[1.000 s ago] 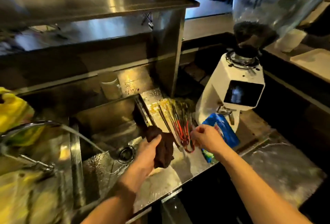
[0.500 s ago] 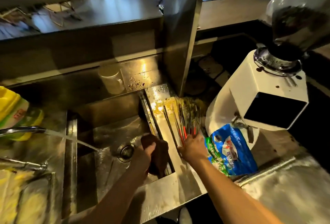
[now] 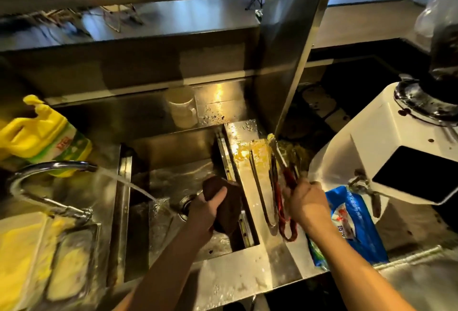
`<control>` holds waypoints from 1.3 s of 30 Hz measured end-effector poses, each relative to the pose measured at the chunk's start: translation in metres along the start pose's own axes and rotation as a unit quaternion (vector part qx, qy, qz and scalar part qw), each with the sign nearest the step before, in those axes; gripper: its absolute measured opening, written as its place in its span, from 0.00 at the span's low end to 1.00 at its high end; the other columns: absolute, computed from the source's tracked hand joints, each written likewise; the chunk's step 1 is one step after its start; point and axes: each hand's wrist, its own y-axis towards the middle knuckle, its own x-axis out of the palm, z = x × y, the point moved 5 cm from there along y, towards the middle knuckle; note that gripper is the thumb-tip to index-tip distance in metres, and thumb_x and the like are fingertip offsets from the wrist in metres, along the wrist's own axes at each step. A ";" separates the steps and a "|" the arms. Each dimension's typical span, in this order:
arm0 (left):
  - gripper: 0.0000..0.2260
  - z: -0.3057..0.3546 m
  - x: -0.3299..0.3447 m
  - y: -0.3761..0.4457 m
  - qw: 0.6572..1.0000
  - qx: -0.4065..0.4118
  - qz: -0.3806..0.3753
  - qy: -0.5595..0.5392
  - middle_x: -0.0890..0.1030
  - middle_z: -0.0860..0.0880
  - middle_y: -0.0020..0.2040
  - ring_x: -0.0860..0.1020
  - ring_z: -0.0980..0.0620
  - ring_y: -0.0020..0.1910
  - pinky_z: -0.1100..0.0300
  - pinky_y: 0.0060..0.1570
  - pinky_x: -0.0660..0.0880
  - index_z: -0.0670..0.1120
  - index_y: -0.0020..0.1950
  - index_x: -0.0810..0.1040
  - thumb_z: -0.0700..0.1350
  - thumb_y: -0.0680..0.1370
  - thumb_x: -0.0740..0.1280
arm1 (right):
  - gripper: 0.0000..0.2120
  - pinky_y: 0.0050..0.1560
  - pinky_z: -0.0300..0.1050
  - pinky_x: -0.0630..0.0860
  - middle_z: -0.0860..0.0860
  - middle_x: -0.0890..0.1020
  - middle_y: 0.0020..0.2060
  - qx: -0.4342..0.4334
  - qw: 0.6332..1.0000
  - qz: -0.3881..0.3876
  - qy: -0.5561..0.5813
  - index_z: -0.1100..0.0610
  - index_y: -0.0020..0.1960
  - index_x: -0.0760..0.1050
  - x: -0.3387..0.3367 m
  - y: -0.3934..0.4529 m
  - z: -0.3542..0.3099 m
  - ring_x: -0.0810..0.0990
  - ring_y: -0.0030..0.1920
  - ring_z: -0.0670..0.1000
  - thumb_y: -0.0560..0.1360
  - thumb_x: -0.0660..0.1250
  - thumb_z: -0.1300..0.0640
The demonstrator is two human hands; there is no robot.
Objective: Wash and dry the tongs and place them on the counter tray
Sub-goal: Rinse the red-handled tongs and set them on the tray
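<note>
Both hands are busy around the sink (image 3: 173,152), which I take as my landmark. Left hand (image 3: 210,209) hangs over the basin's right side, above the drain (image 3: 187,205), fingers wrapped around a bunched dark brown cloth (image 3: 229,205). Right hand (image 3: 306,203) sits just right of the basin over the steel ledge (image 3: 250,187), curled around a pair of tongs (image 3: 281,162) with red grips, lifting it so the metal tips point up and away toward the back wall. I cannot tell whether those arms are squeezed together or sprung apart.

Beside that pair, on the same ledge right of the sink, more tongs lie flat: an all-metal pair (image 3: 261,194) nearest the basin and a red-handled pair (image 3: 285,221) next to it. Yellowish residue smears the ledge's far end.

On the sink's left, the tap (image 3: 52,169) runs, its stream landing in the basin short of my left hand. A yellow detergent jug (image 3: 47,139) stands behind the tap, and a pale mug (image 3: 182,109) sits behind the basin. Farther right of the sink come a blue plastic packet (image 3: 352,221) and a white coffee grinder (image 3: 396,152).

My worry: the metal looks wet, so the held pair could slip and clatter into the basin or onto the others. Swinging it left toward the water, the long tips might catch the flat pairs and drag them over the edge. I see no clear counter tray, so setting down clean tongs on the soiled ledge would undo the washing.
</note>
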 end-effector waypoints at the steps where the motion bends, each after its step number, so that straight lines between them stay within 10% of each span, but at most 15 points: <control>1: 0.05 0.003 -0.005 -0.001 1.000 0.014 -0.002 -0.003 0.87 0.50 0.37 0.86 0.51 0.37 0.60 0.34 0.80 0.44 0.52 0.83 0.43 0.77 0.71 | 0.21 0.55 0.55 0.76 0.64 0.78 0.54 -0.016 1.000 0.017 0.007 0.61 0.59 0.72 -0.004 -0.009 -0.005 0.78 0.54 0.64 0.80 0.59 0.44; 6: 0.06 0.014 -0.065 -0.011 0.999 0.020 0.023 -0.045 0.86 0.40 0.46 0.85 0.40 0.47 0.43 0.50 0.82 0.43 0.46 0.86 0.44 0.76 0.71 | 0.15 0.38 0.47 0.71 0.59 0.82 0.39 -0.070 0.979 -0.057 0.183 0.61 0.51 0.76 0.001 -0.050 -0.056 0.81 0.40 0.59 0.77 0.68 0.48; 11: 0.19 0.025 -0.145 -0.010 0.982 -0.041 0.105 -0.154 0.81 0.41 0.61 0.79 0.41 0.63 0.38 0.68 0.69 0.45 0.64 0.79 0.55 0.79 0.64 | 0.11 0.28 0.44 0.74 0.58 0.81 0.38 0.026 0.772 -0.343 0.534 0.59 0.57 0.72 0.051 -0.106 -0.135 0.80 0.31 0.52 0.76 0.69 0.65; 13: 0.21 0.032 -0.172 -0.005 0.970 -0.045 0.122 -0.203 0.79 0.42 0.66 0.76 0.43 0.66 0.41 0.71 0.67 0.46 0.66 0.78 0.57 0.80 0.62 | 0.12 0.23 0.41 0.69 0.60 0.76 0.39 0.023 0.745 -0.405 0.530 0.63 0.59 0.73 0.068 -0.124 -0.160 0.76 0.28 0.51 0.76 0.64 0.68; 21: 0.08 0.071 -0.221 0.001 0.976 -0.034 0.131 -0.170 0.87 0.48 0.43 0.86 0.48 0.37 0.56 0.32 0.81 0.45 0.54 0.80 0.46 0.77 0.70 | 0.11 0.19 0.37 0.60 0.57 0.78 0.38 -0.014 0.769 -0.456 0.448 0.64 0.51 0.74 0.110 -0.165 -0.224 0.68 0.25 0.46 0.73 0.60 0.74; 28: 0.06 0.087 -0.226 0.028 0.972 -0.015 0.194 -0.128 0.81 0.42 0.42 0.79 0.47 0.36 0.58 0.24 0.78 0.42 0.57 0.75 0.39 0.80 0.64 | 0.11 0.21 0.39 0.63 0.53 0.72 0.28 -0.087 0.788 -0.482 0.374 0.61 0.47 0.74 0.102 -0.172 -0.216 0.66 0.23 0.48 0.65 0.63 0.66; 33: 0.07 0.075 -0.197 0.033 0.986 -0.081 0.111 -0.093 0.82 0.41 0.39 0.82 0.45 0.31 0.51 0.28 0.80 0.42 0.46 0.78 0.39 0.80 0.62 | 0.11 0.23 0.41 0.64 0.50 0.74 0.27 -0.122 0.831 -0.429 0.331 0.57 0.48 0.74 0.096 -0.157 -0.223 0.68 0.22 0.47 0.66 0.65 0.63; 37: 0.09 0.082 -0.208 0.042 0.976 -0.052 0.169 -0.125 0.80 0.40 0.52 0.81 0.43 0.49 0.49 0.47 0.78 0.41 0.57 0.77 0.36 0.81 0.59 | 0.08 0.22 0.38 0.65 0.44 0.73 0.22 -0.147 0.833 -0.438 0.304 0.56 0.46 0.74 0.093 -0.157 -0.219 0.69 0.20 0.46 0.67 0.67 0.61; 39: 0.08 0.081 -0.203 0.043 0.978 -0.061 0.147 -0.131 0.81 0.41 0.47 0.81 0.44 0.43 0.49 0.40 0.79 0.42 0.52 0.77 0.38 0.83 0.58 | 0.08 0.21 0.37 0.66 0.44 0.74 0.22 -0.153 0.840 -0.433 0.288 0.54 0.47 0.75 0.090 -0.149 -0.217 0.69 0.20 0.45 0.70 0.67 0.63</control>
